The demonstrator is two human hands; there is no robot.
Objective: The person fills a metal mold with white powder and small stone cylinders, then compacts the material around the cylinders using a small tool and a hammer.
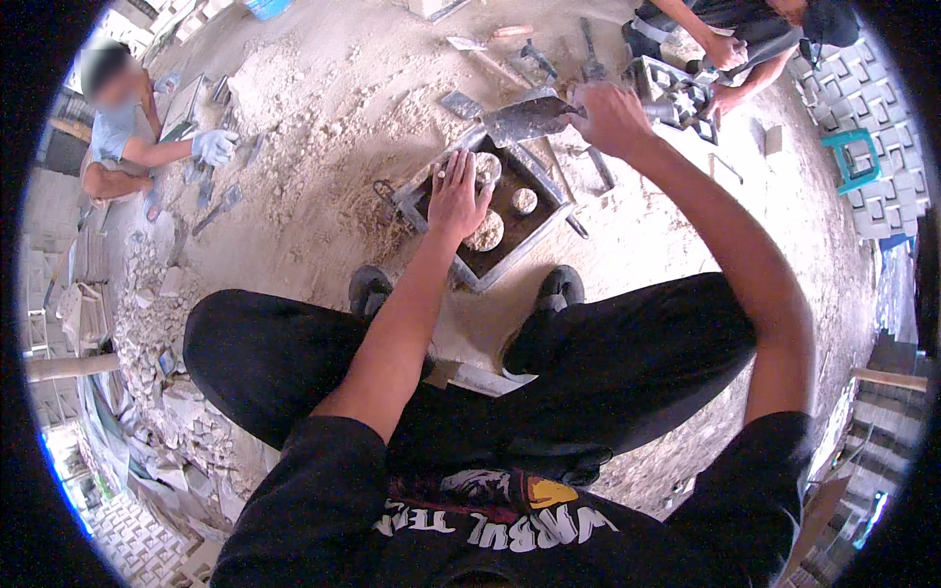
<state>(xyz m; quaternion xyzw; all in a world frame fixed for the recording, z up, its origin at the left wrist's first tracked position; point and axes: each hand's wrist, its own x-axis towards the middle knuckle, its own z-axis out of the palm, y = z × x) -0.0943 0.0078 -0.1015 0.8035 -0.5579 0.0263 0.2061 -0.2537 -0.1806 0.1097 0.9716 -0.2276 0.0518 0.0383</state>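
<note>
The left hand (pixel 457 201), fingers slightly parted, lies over the upper-left edge of a square mould frame (pixel 524 250), beside a pale round lump (pixel 489 169); the right hand (pixel 613 120) grips a trowel (pixel 529 120), blade near the top corner.

This is a rough workshop, worked at ground level: the floor (pixel 304 245) is strewn with pale grit (pixel 284 88), hand tools (pixel 591 54) lie about, and rubble (pixel 167 338) spreads at the left. Pale blocks (pixel 853 98) stand in rows at the right, near a green stool (pixel 851 162). Two co-workers (pixel 123 127) are low to the ground, and a square frame (pixel 529 245) holds crumbly round lumps (pixel 485 233).
</note>
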